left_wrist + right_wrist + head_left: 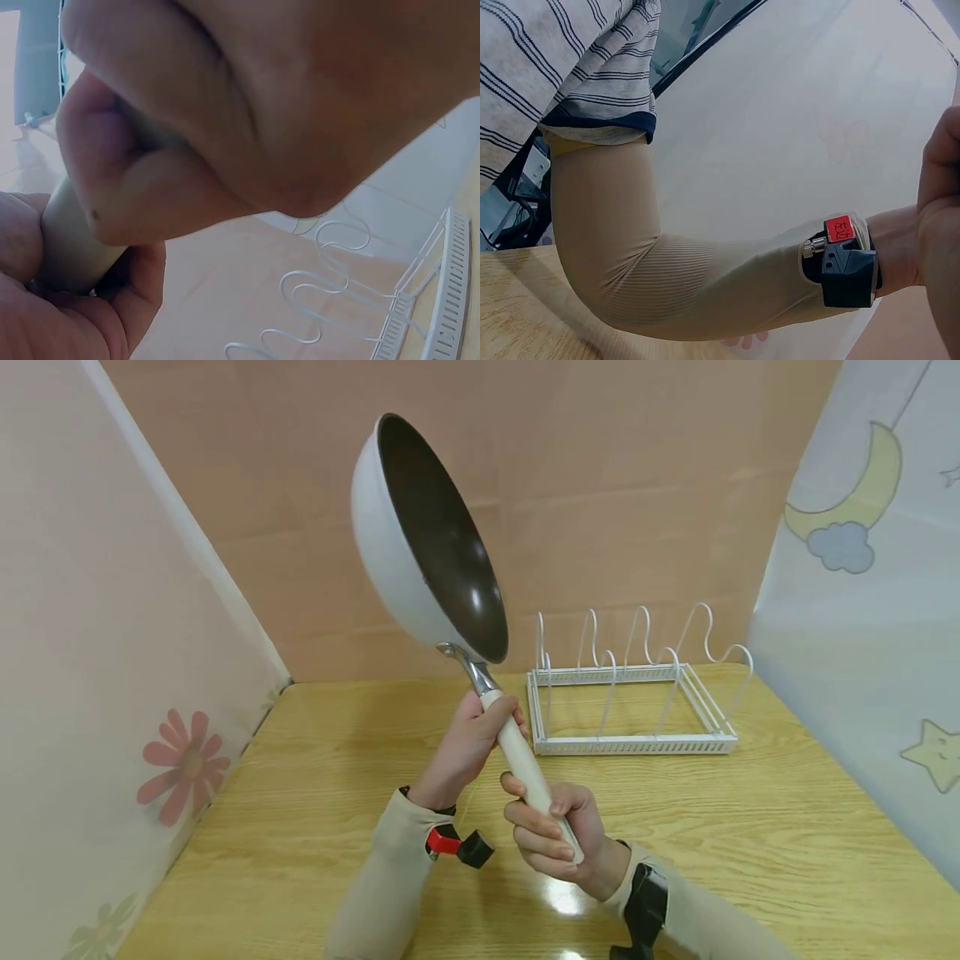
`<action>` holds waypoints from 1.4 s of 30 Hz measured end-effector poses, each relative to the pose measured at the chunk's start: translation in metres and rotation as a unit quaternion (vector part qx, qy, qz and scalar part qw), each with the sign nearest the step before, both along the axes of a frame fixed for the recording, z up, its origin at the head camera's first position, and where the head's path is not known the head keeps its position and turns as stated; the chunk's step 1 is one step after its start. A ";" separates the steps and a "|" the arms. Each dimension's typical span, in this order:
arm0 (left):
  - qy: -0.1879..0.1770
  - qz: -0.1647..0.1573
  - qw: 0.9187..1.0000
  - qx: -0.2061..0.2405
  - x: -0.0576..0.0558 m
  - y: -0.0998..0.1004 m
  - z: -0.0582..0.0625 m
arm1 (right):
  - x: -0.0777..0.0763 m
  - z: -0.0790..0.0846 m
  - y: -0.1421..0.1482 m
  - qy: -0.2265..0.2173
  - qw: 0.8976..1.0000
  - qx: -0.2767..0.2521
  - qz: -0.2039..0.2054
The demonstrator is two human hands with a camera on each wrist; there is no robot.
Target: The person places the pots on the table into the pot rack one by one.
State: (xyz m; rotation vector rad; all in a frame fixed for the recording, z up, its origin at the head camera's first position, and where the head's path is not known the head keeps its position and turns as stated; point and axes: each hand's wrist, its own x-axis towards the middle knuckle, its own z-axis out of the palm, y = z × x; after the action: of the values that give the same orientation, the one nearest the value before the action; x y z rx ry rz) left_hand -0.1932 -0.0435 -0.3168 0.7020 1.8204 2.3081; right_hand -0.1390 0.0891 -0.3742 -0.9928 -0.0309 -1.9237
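Observation:
A deep frying pan (405,543), white outside and dark brown inside, is raised above the table in the head view, tilted on its side with its bowl to the upper left. Its cream handle (525,768) slants down to the right from a silver metal neck (476,672). High on the handle, just below the neck, my left hand (468,739) grips it with the thumb across the top. Lower down, my right hand (558,835) has its fingers curled round the handle's end. The left wrist view shows both hands close together on the handle (75,232).
A white wire rack (633,745) with several curved uprights stands at the back right of the wooden table (337,760). A tan wall (637,460) rises behind, and printed side panels (862,652) flank the table.

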 end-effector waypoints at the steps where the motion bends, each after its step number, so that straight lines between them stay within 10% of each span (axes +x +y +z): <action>1: -0.002 0.000 1.000 -0.002 0.000 0.002 0.001 | 0.000 0.000 0.001 -0.001 1.000 -0.005 0.006; 42: 0.079 -0.061 0.992 -0.074 -0.003 0.083 0.011 | 0.000 -0.001 0.042 0.024 0.989 -0.127 0.066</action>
State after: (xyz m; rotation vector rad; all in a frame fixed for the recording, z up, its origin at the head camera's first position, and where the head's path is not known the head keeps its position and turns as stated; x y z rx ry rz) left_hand -0.1961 0.0392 -0.3058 0.9660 1.9305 2.0691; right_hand -0.1388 0.1311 -0.3748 -1.1732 -0.3138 -1.8027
